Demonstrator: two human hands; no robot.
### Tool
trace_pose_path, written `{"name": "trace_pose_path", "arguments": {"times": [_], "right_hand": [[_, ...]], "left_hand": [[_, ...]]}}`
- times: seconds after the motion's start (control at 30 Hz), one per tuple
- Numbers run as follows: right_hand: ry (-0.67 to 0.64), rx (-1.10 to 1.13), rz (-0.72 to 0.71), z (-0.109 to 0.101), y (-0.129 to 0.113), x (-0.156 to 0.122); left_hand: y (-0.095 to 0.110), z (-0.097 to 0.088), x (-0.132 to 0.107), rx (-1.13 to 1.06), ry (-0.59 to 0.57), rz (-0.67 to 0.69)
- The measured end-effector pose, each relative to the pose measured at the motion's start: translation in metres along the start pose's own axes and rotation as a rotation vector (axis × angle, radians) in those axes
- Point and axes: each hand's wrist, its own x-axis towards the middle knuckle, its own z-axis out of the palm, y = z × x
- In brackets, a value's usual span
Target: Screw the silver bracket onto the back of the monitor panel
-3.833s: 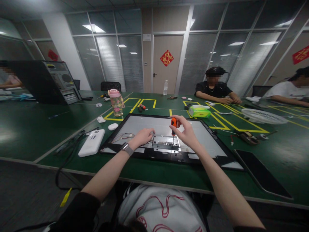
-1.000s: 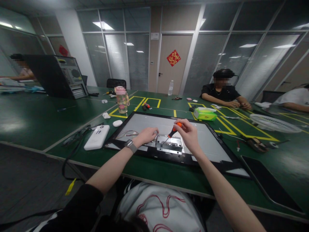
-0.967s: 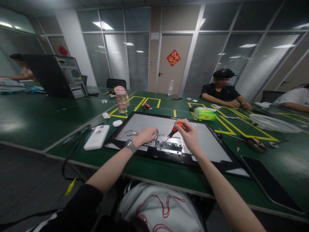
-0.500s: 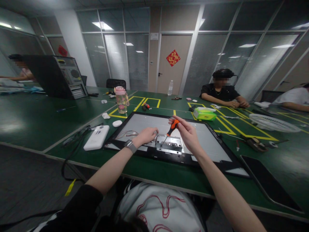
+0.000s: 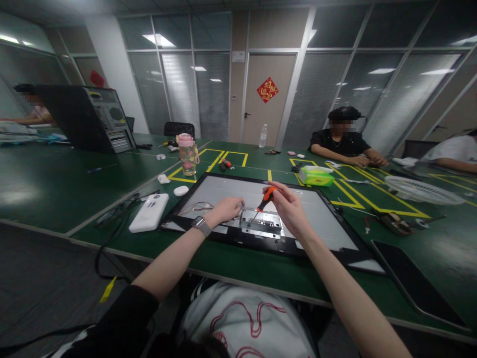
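Observation:
A flat display panel (image 5: 313, 219) with a black frame lies on the green table in front of me. On its near middle is a silver metal bracket (image 5: 270, 220). My right hand (image 5: 288, 204) is closed around the orange and black handle of a screwdriver (image 5: 266, 199), whose shaft slants down to the left onto the bracket. My left hand (image 5: 226, 209) rests at the bracket's left end with its fingers curled; what they grip, if anything, is hidden. Thin wires (image 5: 196, 206) run over the panel to the left of that hand.
Left of the panel are a white power bank (image 5: 149, 213), a white case (image 5: 181, 190) and a pink-lided bottle (image 5: 187, 154). A green tissue pack (image 5: 316, 175) is behind it. At right lie a black phone (image 5: 415, 281) and a tape measure (image 5: 395, 222). A person (image 5: 341, 136) sits across.
The right hand's fingers have shifted slightly on the screwdriver handle, and the handle sits a little lower. The left hand and panel stay in place.

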Motion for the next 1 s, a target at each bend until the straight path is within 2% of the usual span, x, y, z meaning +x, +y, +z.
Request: {"name": "trace_pose_path", "arguments": {"times": [0.23, 0.43, 0.73, 1.0], "right_hand": [[-0.118, -0.080, -0.051, -0.0035, -0.0028, -0.0003], [-0.015, -0.217, -0.104, -0.0026, -0.0030, -0.0015], [-0.002, -0.129, -0.057, -0.0038, 0.0053, -0.0003], [-0.094, -0.071, -0.063, -0.0009, -0.0013, -0.0019]], "left_hand": [[0.0011, -0.0016, -0.0004, -0.006, 0.002, 0.000], [0.0007, -0.0005, 0.0001, -0.009, 0.006, 0.006], [-0.0006, 0.0003, 0.0004, -0.014, 0.010, 0.016], [-0.0003, 0.0004, 0.0008, -0.008, 0.007, 0.003]]}}
